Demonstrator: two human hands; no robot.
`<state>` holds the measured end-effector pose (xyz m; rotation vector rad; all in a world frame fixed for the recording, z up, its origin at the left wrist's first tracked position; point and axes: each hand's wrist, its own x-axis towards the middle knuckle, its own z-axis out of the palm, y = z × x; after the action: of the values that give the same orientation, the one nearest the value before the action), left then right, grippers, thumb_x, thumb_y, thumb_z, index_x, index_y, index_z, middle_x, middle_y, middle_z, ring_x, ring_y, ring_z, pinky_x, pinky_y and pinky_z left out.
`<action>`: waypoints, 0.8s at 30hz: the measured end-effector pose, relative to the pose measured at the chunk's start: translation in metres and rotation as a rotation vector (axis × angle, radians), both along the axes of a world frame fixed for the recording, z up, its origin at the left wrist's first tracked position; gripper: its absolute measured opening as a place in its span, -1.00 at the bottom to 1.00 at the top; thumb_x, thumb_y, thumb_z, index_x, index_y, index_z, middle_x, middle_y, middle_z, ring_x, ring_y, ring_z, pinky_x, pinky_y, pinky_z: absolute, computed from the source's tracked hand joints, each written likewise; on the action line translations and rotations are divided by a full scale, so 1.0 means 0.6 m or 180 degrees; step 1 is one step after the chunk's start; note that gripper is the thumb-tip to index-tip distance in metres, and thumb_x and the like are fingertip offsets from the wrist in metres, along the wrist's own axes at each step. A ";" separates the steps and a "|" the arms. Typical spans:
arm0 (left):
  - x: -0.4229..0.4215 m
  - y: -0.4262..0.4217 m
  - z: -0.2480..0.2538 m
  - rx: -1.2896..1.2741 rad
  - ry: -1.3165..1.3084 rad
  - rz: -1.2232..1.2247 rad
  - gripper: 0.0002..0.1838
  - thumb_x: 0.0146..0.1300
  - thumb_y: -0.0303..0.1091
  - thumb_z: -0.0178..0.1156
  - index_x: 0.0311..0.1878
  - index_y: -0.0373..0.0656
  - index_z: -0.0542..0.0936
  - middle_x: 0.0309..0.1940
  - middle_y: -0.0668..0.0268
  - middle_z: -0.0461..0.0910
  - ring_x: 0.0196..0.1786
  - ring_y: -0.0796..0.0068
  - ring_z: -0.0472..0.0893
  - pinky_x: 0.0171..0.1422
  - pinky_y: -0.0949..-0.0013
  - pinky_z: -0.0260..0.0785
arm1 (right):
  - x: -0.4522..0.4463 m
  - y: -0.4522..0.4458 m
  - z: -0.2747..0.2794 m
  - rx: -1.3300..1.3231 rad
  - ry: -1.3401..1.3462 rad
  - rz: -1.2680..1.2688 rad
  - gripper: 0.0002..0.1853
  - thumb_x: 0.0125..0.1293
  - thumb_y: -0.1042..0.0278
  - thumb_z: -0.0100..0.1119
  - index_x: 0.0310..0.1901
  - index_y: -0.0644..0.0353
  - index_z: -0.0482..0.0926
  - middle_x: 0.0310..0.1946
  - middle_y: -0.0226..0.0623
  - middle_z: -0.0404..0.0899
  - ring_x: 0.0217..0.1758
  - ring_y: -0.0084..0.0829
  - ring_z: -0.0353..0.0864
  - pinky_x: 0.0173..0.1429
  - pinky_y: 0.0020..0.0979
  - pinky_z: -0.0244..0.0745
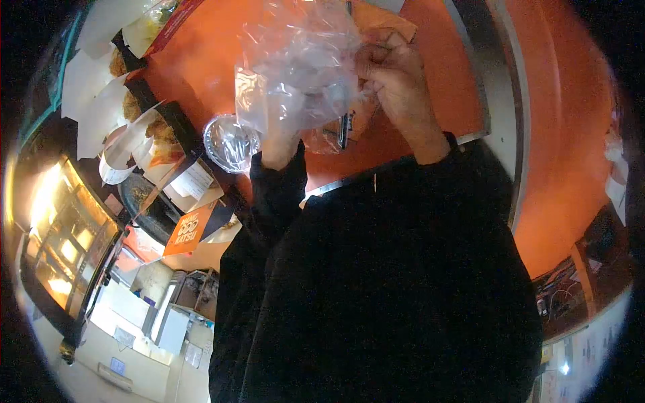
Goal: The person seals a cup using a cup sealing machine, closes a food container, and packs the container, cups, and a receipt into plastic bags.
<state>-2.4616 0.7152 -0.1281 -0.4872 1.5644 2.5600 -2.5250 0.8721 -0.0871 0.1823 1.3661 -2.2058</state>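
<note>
A clear, crinkled plastic bag (299, 60) is spread between my hands above an orange counter. My right hand (396, 74) pinches its right edge between thumb and fingers. On the other side, my left hand (282, 127) holds the bag from below, its fingers blurred by the plastic over them; I cannot tell whether they are inside or behind it. Just left of that wrist sits a round container (232, 142) with a shiny clear cover. A brown paper-like piece (383, 23) lies partly hidden beyond my right hand, and a thin dark object (345, 131) shows below the bag.
Along the left stand several open boxes with fried food (161, 138) and white paper. An orange printed card (186, 232) hangs near a dark pan (144, 201). A lit glass case (67, 248) is farther left. The counter's metal edge (510, 121) curves past my right side.
</note>
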 end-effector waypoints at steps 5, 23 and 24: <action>0.001 0.009 0.005 -0.0408 0.0095 -0.0124 -0.67 0.20 -0.36 -0.04 0.04 -0.20 0.33 -0.04 0.19 0.41 -0.02 0.35 0.43 0.01 0.37 0.33 | -0.007 0.012 -0.004 0.0115 -0.0158 0.0395 -0.81 0.10 0.58 0.04 -0.22 0.21 0.36 -0.45 -0.37 0.49 -0.47 -0.59 0.48 -0.47 -0.55 0.39; 0.007 -0.017 0.110 -0.0128 -0.0062 0.1184 -0.51 0.14 -0.36 0.02 0.16 -0.26 0.24 0.00 0.13 0.41 0.02 0.34 0.42 0.09 0.43 0.25 | -0.221 0.042 -0.057 0.5317 0.2730 0.0285 -0.70 0.00 0.13 0.20 -0.36 0.23 0.55 -0.39 -0.13 0.56 -0.30 -0.20 0.57 -0.22 -0.25 0.43; -0.004 -0.022 0.123 -0.0134 -0.0020 0.1216 -0.51 0.14 -0.36 0.02 0.16 -0.26 0.24 0.00 0.13 0.41 0.02 0.34 0.42 0.09 0.43 0.25 | -0.226 0.040 -0.058 0.5017 0.2668 0.1163 -0.71 0.00 0.16 0.21 -0.37 0.24 0.54 -0.43 -0.15 0.55 -0.31 -0.24 0.56 -0.24 -0.28 0.42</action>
<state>-2.4640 0.7018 -0.0542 -0.8747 1.6645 2.7904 -2.6604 0.8963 -0.1216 -0.4631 2.9507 -0.4145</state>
